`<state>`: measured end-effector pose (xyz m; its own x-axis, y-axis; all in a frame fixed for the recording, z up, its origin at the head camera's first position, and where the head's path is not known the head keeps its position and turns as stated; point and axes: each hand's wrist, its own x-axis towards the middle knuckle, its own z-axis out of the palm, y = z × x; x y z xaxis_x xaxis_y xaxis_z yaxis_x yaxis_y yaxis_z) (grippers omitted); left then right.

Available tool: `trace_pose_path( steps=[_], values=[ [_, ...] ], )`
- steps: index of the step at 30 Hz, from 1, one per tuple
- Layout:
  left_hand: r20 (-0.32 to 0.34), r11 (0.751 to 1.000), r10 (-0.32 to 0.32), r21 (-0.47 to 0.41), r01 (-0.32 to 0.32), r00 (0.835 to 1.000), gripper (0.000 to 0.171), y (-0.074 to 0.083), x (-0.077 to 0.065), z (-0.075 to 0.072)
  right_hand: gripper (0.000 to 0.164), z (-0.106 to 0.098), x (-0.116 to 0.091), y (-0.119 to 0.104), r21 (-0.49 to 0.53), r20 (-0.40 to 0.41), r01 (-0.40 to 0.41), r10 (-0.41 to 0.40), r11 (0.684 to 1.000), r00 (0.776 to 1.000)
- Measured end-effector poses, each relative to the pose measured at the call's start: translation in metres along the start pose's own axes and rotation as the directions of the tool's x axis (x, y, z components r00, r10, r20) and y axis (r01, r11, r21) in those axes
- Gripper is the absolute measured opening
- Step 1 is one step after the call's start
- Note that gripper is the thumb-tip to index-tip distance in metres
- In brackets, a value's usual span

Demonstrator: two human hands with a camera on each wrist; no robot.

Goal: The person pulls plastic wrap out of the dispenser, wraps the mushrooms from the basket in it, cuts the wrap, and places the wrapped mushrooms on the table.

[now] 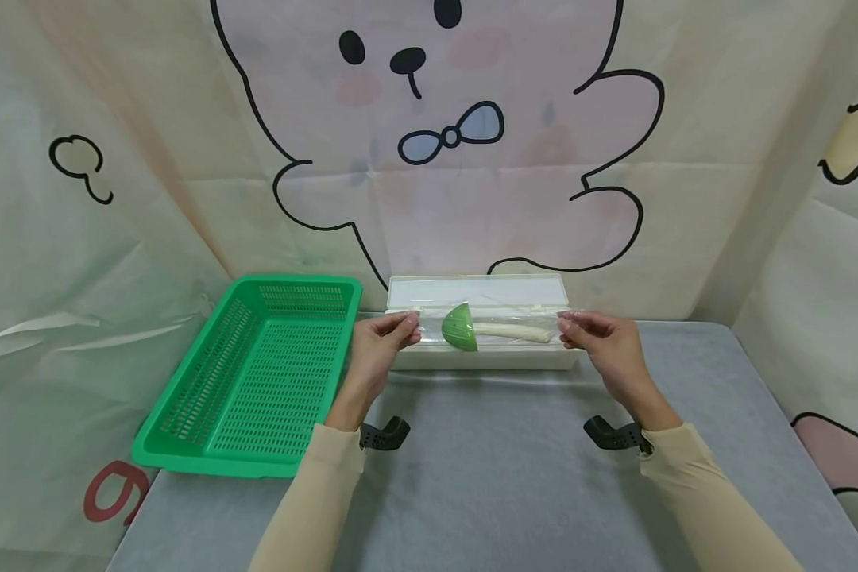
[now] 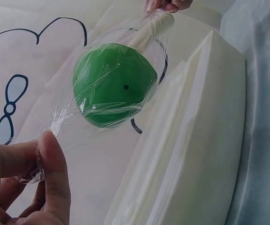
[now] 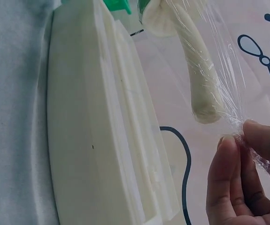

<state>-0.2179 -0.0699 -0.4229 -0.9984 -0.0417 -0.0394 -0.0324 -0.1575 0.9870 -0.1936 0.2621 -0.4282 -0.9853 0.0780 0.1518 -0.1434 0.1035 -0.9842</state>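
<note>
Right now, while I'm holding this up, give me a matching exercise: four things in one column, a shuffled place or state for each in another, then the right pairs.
Things:
1. Green perforated plastic basket
2. Long white box
3. Green-domed object with a white stem
4. Right hand

Places or states:
A. Wrapped in clear plastic film
B. On the grey table, to the basket's right
C. Pinching the film at the stem end
D. Leftmost on the table

Pairs: 1-D, 2-B, 3-A, 4-C

Basket [image 1: 272, 381] at left on table [image 1: 486, 477], box [image 1: 482, 361] right, backdrop [image 1: 436, 199] behind, mushroom [image 1: 459, 327] in film [image 1: 431, 327] above box
</note>
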Motion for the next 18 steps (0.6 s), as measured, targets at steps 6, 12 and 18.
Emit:
trace_pose_path(
  steps=[6,12,18],
  values=[
    [0.007,1.000,0.022,-0.008,-0.022,1.000,0.022,0.0037,0.0006,0.0007,0.036,0.0009,0.0023,-0.0038,0.016,-0.010,0.012,-0.012,1.000,1.000],
    [0.012,0.999,0.028,-0.018,-0.028,1.000,0.023,0.0074,0.0015,0.0007,0.038,0.0014,0.0041,-0.0070,-0.004,-0.019,0.006,-0.006,1.000,1.000],
    [0.011,1.000,0.021,-0.010,-0.021,1.000,0.023,0.0100,0.0022,0.0009,0.038,0.0007,0.0043,-0.0105,0.009,-0.019,0.002,-0.002,1.000,1.000]
  ],
)
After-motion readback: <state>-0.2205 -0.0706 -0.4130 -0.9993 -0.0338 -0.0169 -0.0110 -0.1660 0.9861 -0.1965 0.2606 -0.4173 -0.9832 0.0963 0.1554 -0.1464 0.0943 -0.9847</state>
